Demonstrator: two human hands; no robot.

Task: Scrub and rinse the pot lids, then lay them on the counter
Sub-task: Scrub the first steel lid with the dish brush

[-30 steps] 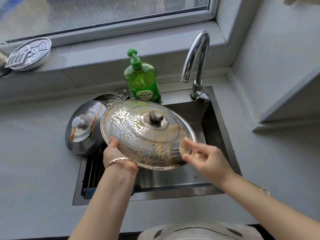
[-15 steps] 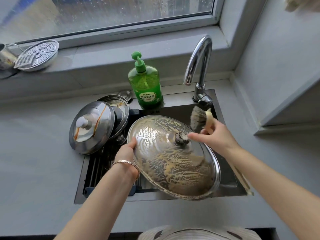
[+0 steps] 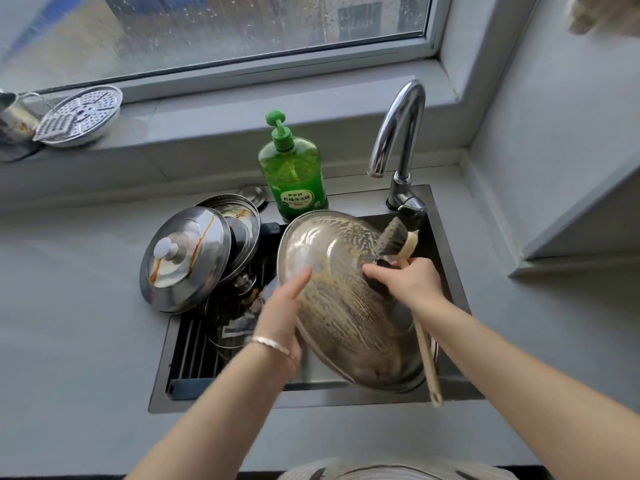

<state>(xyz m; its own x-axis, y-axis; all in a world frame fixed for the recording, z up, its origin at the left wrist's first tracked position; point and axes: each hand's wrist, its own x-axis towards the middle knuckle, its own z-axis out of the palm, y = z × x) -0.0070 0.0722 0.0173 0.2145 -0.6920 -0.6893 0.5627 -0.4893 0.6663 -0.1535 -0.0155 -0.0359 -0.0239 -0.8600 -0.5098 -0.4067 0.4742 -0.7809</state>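
Observation:
A large steel pot lid (image 3: 339, 306), covered in soapy brown streaks, is tilted over the sink (image 3: 446, 271). My left hand (image 3: 282, 317) grips its left rim, thumb on the top face. My right hand (image 3: 407, 282) lies over the lid's middle, where the knob is hidden, and holds a wooden-handled dish brush (image 3: 398, 239) with the bristle head pointing up and away. A smaller steel lid (image 3: 183, 258) with a white knob and orange streaks leans on the sink's left edge. More stacked lids (image 3: 240, 216) sit behind it.
A green dish-soap bottle (image 3: 294, 174) stands behind the sink, the chrome faucet (image 3: 398, 133) to its right. A ribbed drain rack (image 3: 204, 341) fills the sink's left part. A perforated steamer plate (image 3: 79, 114) and a metal cup (image 3: 14, 114) rest on the windowsill. Grey counter (image 3: 76, 341) lies on both sides.
The big lid has swung right and tipped steeper over the sink. My right hand left the lid's front edge and came to its middle, brush head now raised off the surface.

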